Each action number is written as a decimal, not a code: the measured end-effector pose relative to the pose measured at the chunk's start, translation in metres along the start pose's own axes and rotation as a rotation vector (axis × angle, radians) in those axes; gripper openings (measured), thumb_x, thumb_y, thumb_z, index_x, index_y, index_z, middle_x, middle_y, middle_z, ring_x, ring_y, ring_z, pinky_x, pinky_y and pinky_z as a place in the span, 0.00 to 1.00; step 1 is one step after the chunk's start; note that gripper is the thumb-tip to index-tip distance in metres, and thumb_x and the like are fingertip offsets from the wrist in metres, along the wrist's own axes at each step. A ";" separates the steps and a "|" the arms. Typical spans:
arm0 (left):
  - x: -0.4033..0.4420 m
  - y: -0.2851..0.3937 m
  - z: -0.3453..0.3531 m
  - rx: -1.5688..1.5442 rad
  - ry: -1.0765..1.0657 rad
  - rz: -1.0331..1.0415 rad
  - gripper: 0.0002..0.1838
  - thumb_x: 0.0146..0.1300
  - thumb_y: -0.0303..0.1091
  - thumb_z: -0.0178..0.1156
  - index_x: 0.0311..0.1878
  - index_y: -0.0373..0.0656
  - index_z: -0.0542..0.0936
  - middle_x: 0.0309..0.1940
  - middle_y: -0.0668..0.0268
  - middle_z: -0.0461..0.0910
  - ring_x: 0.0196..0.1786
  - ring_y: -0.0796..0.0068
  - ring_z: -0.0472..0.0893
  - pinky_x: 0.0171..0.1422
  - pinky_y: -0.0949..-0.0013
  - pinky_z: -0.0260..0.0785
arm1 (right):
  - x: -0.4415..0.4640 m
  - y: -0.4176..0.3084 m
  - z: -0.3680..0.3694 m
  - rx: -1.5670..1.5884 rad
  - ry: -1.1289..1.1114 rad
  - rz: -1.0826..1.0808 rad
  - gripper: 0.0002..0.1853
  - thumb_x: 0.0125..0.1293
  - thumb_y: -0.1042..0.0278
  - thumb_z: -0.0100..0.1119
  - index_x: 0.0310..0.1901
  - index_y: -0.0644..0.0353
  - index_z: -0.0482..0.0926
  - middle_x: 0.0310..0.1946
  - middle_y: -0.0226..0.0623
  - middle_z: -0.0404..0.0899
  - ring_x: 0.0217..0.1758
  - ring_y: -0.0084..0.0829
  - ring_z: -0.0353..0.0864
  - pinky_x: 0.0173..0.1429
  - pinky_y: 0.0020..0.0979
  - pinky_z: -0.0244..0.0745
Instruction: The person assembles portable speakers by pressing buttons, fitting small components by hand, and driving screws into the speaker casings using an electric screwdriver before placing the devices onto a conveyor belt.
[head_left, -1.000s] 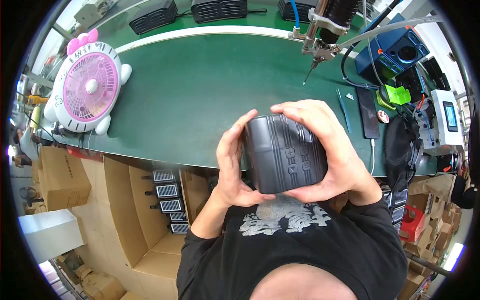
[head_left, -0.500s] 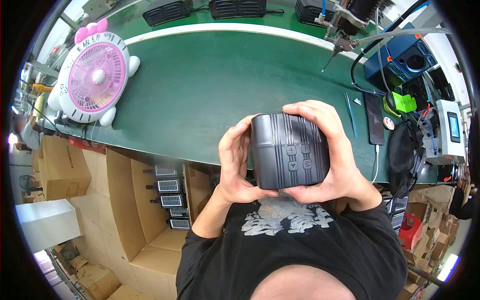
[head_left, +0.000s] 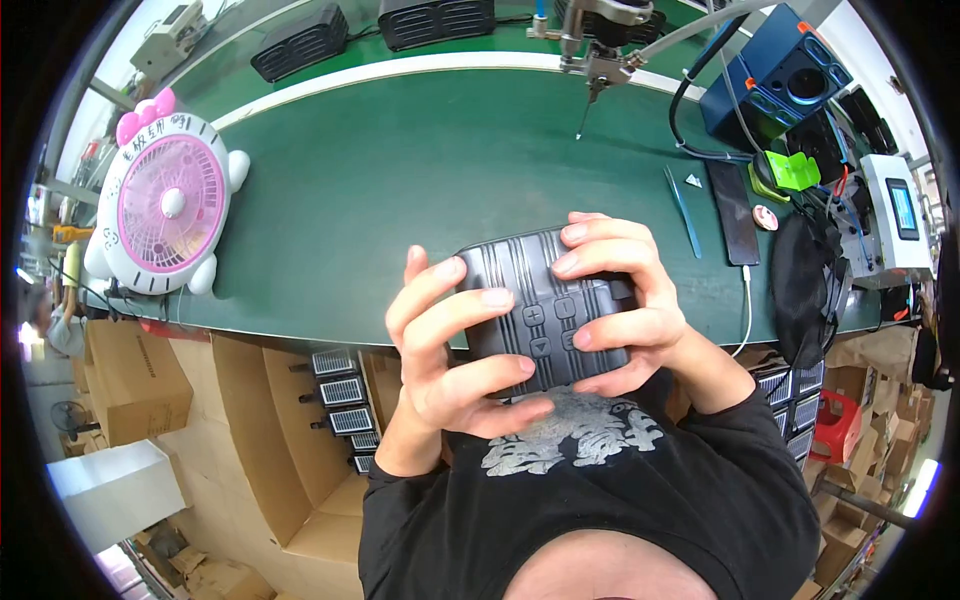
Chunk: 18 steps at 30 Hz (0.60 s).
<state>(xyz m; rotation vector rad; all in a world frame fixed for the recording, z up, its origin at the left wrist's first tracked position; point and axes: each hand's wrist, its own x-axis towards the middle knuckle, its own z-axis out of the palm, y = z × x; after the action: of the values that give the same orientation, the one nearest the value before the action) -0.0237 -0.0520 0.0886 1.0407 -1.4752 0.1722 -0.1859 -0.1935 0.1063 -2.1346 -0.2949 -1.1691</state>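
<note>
A black ribbed speaker-like box (head_left: pixel 550 290) is held between both hands near the front edge of the green table (head_left: pixel 400 180). Its face with several button symbols, a plus and a triangle among them, points up at the camera. On its left side my left hand (head_left: pixel 440 350) is closed, fingertips lying over the button face. From the right my right hand (head_left: pixel 640 310) grips it, with fingers across the upper and right parts of the same face. The box's underside is hidden.
A pink and white fan (head_left: pixel 172 205) stands at the left. A dispensing needle tool (head_left: pixel 600 70) hangs above the table. Tweezers (head_left: pixel 684 215), a phone (head_left: pixel 733 215) and blue speakers (head_left: pixel 790 80) lie to the right. An open carton (head_left: pixel 260 430) sits below left.
The fingers of both hands have shifted from the box's sides onto its button face. The box is turned slightly and sits a little further left in view.
</note>
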 end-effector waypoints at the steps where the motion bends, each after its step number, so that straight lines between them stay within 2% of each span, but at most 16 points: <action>1: 0.003 -0.001 -0.003 0.042 -0.035 0.033 0.19 0.49 0.54 0.74 0.39 0.61 0.79 0.56 0.61 0.78 0.68 0.50 0.68 0.78 0.38 0.49 | 0.000 0.000 0.000 -0.004 0.005 0.004 0.23 0.46 0.54 0.79 0.42 0.51 0.81 0.56 0.54 0.77 0.59 0.56 0.75 0.65 0.58 0.68; 8: 0.009 -0.006 -0.001 -0.052 -0.118 0.036 0.21 0.44 0.48 0.77 0.37 0.57 0.77 0.53 0.59 0.80 0.63 0.50 0.73 0.77 0.38 0.52 | 0.001 0.005 0.005 -0.005 0.059 -0.059 0.19 0.49 0.54 0.76 0.39 0.51 0.81 0.54 0.51 0.79 0.59 0.54 0.75 0.60 0.56 0.72; 18: 0.011 -0.008 -0.003 -0.070 -0.163 0.068 0.23 0.44 0.47 0.76 0.39 0.53 0.75 0.52 0.58 0.81 0.61 0.52 0.75 0.74 0.39 0.57 | 0.007 0.005 -0.001 -0.054 0.030 -0.057 0.28 0.46 0.50 0.78 0.47 0.54 0.78 0.54 0.51 0.77 0.54 0.51 0.79 0.57 0.52 0.75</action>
<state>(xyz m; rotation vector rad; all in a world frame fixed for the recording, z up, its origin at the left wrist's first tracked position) -0.0144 -0.0605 0.0945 0.9665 -1.6534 0.0855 -0.1798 -0.1989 0.1097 -2.1657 -0.3158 -1.2531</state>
